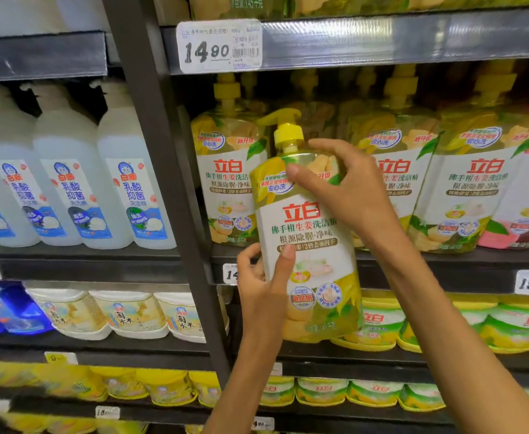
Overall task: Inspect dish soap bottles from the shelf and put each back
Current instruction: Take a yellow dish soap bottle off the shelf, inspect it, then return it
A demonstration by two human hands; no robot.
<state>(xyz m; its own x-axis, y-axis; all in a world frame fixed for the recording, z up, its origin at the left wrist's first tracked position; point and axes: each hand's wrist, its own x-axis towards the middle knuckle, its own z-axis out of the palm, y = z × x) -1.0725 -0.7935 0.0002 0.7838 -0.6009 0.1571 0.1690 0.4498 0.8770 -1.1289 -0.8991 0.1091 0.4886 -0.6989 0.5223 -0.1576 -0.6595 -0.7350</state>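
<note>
A yellow-green dish soap bottle (311, 242) with a yellow pump top and a white label is held up in front of the shelf, tilted slightly left. My left hand (264, 277) grips its lower left side, thumb across the label. My right hand (344, 186) grips its upper right shoulder, thumb on the front just below the neck. Matching bottles (228, 183) stand in a row on the shelf (444, 261) behind it.
White bottles with blue labels (69, 189) fill the left bay, beyond a dark upright post (169, 183). Pink bottles (526, 202) stand at far right. Lower shelves hold more yellow and green bottles (379, 327). Price tags (219, 45) hang on the shelf edges.
</note>
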